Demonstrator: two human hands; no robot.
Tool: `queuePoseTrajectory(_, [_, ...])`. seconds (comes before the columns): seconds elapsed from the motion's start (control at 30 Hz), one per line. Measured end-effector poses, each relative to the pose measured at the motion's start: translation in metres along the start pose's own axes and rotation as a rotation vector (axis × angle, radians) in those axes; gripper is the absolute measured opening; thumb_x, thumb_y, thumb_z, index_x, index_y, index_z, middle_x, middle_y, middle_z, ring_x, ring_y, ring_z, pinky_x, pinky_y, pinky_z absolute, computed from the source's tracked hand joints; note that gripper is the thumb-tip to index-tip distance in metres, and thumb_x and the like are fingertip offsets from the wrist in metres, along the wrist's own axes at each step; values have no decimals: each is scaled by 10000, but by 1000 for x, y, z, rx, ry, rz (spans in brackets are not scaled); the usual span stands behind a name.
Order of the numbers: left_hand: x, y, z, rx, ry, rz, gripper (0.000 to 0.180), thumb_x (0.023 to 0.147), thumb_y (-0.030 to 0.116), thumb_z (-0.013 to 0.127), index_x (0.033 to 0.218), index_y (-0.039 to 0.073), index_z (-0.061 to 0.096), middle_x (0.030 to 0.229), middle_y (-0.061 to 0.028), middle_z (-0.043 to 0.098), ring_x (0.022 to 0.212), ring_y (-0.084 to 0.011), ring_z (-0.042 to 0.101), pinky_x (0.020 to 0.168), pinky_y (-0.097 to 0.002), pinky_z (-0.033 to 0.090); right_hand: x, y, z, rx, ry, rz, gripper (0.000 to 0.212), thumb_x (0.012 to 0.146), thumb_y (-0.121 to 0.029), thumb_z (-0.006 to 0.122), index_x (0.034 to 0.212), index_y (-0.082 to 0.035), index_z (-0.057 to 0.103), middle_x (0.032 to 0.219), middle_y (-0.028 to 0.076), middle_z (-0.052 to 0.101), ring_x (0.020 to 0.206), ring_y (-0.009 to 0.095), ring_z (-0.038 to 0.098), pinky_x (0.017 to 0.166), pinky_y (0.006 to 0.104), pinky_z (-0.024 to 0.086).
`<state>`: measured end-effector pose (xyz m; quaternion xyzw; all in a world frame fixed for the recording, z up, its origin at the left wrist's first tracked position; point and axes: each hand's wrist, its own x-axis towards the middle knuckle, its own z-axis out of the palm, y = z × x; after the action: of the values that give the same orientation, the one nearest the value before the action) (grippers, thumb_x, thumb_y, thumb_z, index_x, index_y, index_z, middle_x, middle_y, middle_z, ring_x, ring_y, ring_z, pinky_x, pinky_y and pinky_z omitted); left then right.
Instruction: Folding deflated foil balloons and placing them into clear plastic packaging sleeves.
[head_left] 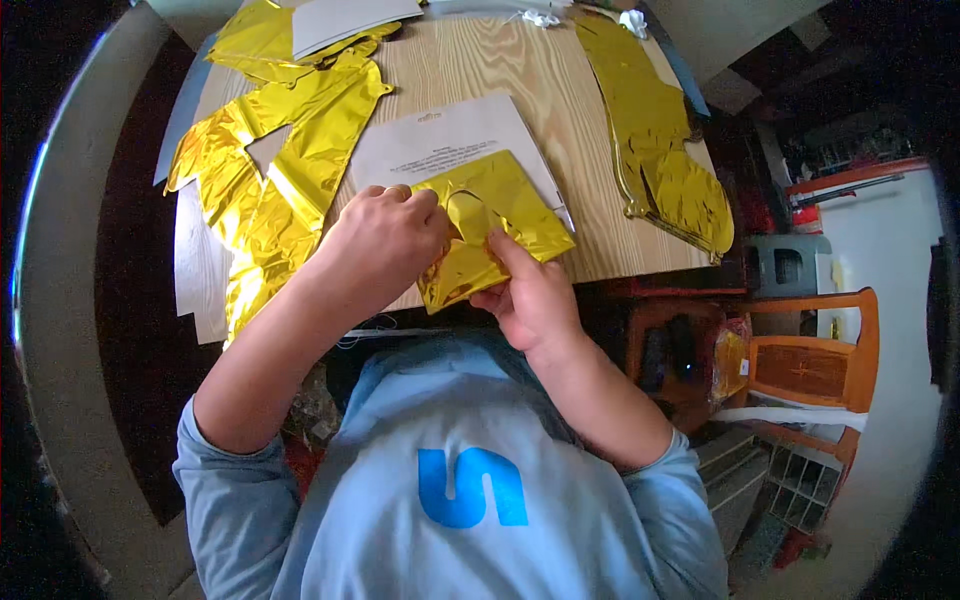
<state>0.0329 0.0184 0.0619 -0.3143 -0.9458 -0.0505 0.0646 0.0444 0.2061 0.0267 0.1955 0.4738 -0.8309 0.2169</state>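
A flat, uninflated gold foil balloon [500,215] lies near the front edge of the wooden table [560,100]. My left hand [385,245] grips its left side with the fingers curled over the foil. My right hand [530,295] holds its lower edge from below, thumb pressed on top of the foil. The balloon rests partly on a white printed sheet [440,140].
More gold foil balloons lie flat on the table: a large one on the left [280,170], one at the back left [255,40], and a long one on the right [665,150]. A wooden chair [810,365] and cluttered shelves stand to the right of the table.
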Motion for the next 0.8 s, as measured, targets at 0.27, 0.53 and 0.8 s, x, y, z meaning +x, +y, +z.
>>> queuePoseTrajectory(0.27, [4,-6,-7,-37,17,-55,270,838,130,599,1087,41,656,898,-107,583,871,-304,616,792,-418,518,22,-6,14,-55,35,64,322,980,-309,650,1247,-140,586,1082,48,677,914,211,697,666,398,611])
queuePoseTrajectory(0.53, [-3,-13,4,-85,28,-52,269,838,112,589,1086,52,672,902,-100,588,914,-301,600,851,-403,490,28,-17,-13,62,-313,273,356,1004,-266,547,1293,-58,566,1198,126,661,1020,294,684,894,464,584])
queuePoseTrajectory(0.8, [0,-13,7,-107,76,-50,232,844,124,606,1059,56,664,896,-95,575,913,-290,602,854,-399,487,22,-17,-9,50,-221,114,316,1018,-79,504,1318,15,532,1235,177,640,1062,301,677,958,470,567])
